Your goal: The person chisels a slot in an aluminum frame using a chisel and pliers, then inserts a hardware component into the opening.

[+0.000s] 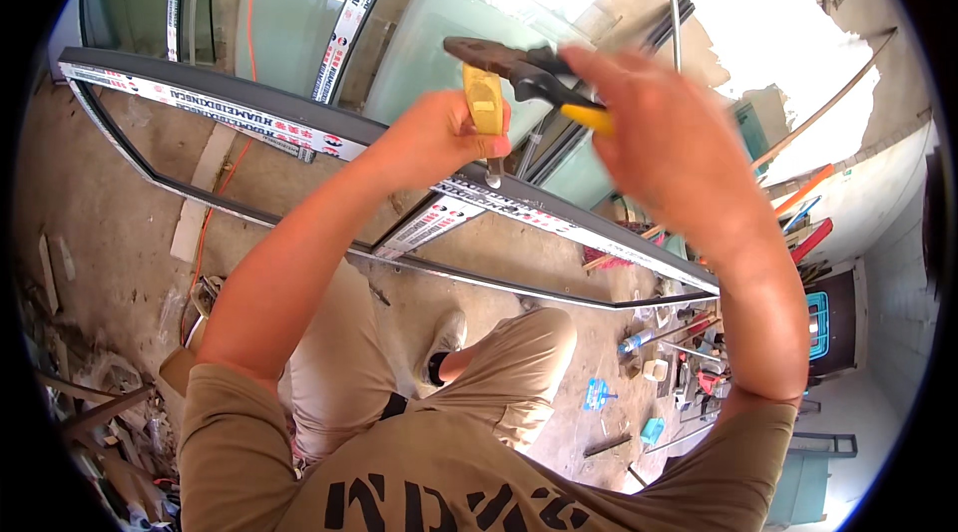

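My left hand is closed around a yellow-handled tool with a short metal shank, held upright. Its lower end meets the dark bar of a window frame; whether this is a screwdriver or a chisel I cannot tell. In my right hand, smeared by motion, is a pair of pliers with black and yellow handles. The plier head lies sideways at the top of the yellow handle. Printed protective film covers parts of the frame, which crosses in front of me above my legs.
Glass panes stand beyond the frame, beside long metal bars. An orange cord runs down at the left. Scrap is heaped at the lower left. Tools and a blue dustpan-like thing litter the floor at the right.
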Tool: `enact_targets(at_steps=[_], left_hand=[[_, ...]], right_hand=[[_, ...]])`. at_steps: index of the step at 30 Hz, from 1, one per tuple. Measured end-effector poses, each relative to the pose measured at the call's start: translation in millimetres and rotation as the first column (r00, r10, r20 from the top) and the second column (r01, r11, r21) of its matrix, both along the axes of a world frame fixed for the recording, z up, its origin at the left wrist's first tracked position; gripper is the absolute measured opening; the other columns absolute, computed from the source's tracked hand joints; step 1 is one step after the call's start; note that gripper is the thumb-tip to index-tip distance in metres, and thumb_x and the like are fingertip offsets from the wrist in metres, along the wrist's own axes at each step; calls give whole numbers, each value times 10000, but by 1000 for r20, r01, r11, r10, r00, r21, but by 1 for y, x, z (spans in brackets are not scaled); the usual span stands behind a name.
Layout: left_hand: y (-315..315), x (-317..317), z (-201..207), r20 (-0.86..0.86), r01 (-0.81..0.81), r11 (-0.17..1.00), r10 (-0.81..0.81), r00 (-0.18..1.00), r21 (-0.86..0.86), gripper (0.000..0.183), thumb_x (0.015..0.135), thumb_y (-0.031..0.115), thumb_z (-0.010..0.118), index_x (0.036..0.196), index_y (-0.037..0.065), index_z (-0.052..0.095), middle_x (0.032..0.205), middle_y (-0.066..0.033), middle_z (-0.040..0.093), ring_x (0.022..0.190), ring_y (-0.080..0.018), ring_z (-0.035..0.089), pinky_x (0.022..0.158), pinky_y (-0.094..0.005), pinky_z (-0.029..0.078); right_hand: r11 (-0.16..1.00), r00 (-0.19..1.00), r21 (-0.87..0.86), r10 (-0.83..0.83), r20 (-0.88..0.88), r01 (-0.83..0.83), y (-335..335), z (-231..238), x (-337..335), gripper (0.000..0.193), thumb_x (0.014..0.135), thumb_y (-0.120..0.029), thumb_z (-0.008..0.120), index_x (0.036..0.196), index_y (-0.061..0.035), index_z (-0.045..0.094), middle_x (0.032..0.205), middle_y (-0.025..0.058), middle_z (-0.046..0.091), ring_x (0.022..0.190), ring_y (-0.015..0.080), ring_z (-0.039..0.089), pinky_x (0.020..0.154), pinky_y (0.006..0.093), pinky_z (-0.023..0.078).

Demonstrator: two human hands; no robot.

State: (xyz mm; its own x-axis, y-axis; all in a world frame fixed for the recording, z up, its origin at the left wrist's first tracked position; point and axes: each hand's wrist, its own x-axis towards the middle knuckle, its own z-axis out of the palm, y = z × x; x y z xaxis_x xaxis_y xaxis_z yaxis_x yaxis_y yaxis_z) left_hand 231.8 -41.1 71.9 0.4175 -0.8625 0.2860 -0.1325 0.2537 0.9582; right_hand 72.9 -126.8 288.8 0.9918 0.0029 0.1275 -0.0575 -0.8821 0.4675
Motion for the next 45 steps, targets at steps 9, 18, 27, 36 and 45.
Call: enact_targets(at_steps=[9,18,27,36,45], left_hand=[[-4,1,-8,-38,17,999,-18,999,-47,141,1040,82,764,1139,29,678,1004,18,668,940,-78,610,880,-295,519],[-8,2,-10,-40,35,998,-37,999,-59,160,1039,74,761,1154,30,659,1002,13,697,948,-68,635,883,-288,531],[-7,2,-4,-13,15,1000,-16,1000,-6,178,1055,92,743,1199,46,649,1061,-26,728,1013,-100,670,953,-299,550],[-6,15,-12,0,-48,994,49,999,-100,221,1107,224,701,1248,83,606,1114,-45,747,1105,-136,691,979,-325,552],[0,2,-5,-105,-89,985,74,992,-147,290,1106,268,708,1292,96,566,1081,-52,730,1074,-155,693,957,-342,545]], right_hand=[[1000,999,-2,-17,32,17,7,6,4,541,876,19,731,1411,-33,672,1146,205,743,978,388,750,894,406,602],[980,958,124,117,264,-154,-10,-17,7,467,886,-19,707,1350,-73,685,1045,179,715,931,401,742,822,483,609],[922,855,271,106,507,-275,-18,-26,-2,664,810,17,763,1453,-115,660,1086,161,701,994,402,716,866,483,590],[874,861,474,-158,484,-107,-91,-82,-35,586,843,-26,775,1414,-98,665,1098,158,712,1013,380,735,865,462,597],[612,742,786,-488,461,-86,-153,-189,-71,547,934,-85,788,1457,-44,632,1246,211,724,1132,406,711,1004,444,558]])
